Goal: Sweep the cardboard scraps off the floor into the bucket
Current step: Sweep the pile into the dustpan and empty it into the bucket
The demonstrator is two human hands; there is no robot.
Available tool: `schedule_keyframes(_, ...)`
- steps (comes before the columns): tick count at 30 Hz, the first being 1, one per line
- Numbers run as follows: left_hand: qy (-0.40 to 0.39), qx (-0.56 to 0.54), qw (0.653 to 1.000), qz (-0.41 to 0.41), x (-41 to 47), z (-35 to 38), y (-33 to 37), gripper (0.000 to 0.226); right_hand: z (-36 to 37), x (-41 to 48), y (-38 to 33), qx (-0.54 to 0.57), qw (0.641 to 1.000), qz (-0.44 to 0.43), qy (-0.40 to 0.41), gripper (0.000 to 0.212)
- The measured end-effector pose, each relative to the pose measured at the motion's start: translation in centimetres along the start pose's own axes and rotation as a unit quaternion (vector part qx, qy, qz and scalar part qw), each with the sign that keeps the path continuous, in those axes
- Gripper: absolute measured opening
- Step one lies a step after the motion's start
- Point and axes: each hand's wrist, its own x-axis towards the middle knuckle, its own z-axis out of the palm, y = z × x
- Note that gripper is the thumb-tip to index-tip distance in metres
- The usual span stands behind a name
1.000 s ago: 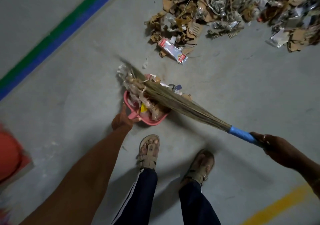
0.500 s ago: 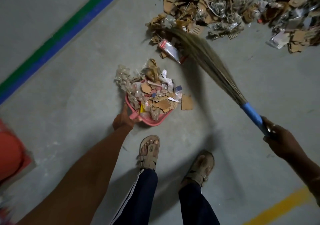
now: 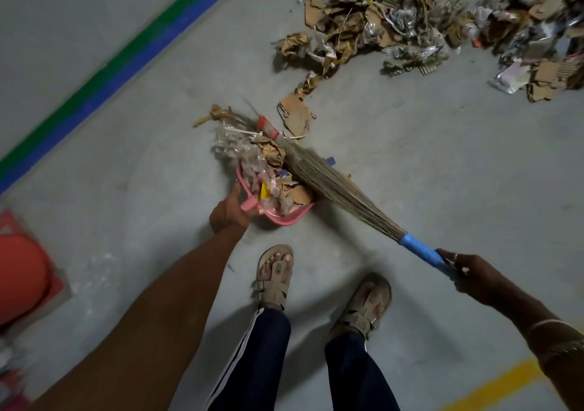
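Your left hand (image 3: 229,213) is gripping the near-left edge of the pink dustpan (image 3: 281,217), fingers curled round it. Your right hand (image 3: 471,276) is clenching the blue-wrapped end of the broom (image 3: 335,186), right of the dustpan and nearer you. The broom's long axis is running diagonally from that hand to the dustpan, bristles pointing away-left and lying across the cardboard scraps (image 3: 265,164) heaped on it. The main scrap pile (image 3: 426,21) is lying on the floor beyond the dustpan, rightward. One flat cardboard piece (image 3: 295,115) is sitting just beyond it.

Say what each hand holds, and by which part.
The left hand grips the pink dustpan by its handle; right hand grips the broom by its blue handle.
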Motion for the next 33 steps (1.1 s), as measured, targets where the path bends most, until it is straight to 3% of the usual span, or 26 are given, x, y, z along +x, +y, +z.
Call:
schedule_keyframes(9,0.009,-0.051,0.999,-0.016,-7.6,-5.3,0.4,0.095,-0.3,-8.7,-0.8,0.079,0.997,0.015,0.015,0.087)
schedule_keyframes(15,0.016,-0.169,0.983,-0.065,-18.6,-15.8,3.1,0.081,-8.2,-17.9,-7.3,0.078,0.997,0.005,0.02,0.066)
schedule_keyframes(21,0.052,-0.254,0.964,-0.067,-29.6,-26.0,5.7,0.078,-17.4,-26.1,-13.0,0.047,0.995,-0.058,0.061,0.073)
schedule_keyframes(27,0.077,-0.238,0.966,-0.068,-36.1,-30.6,1.5,0.099,-22.9,-32.0,-15.8,-0.015,0.981,-0.136,0.135,0.076)
schedule_keyframes(33,0.119,-0.256,0.957,-0.068,-42.2,-33.4,-4.5,0.099,-24.6,-37.7,-20.6,-0.054,0.975,-0.179,0.122,0.074)
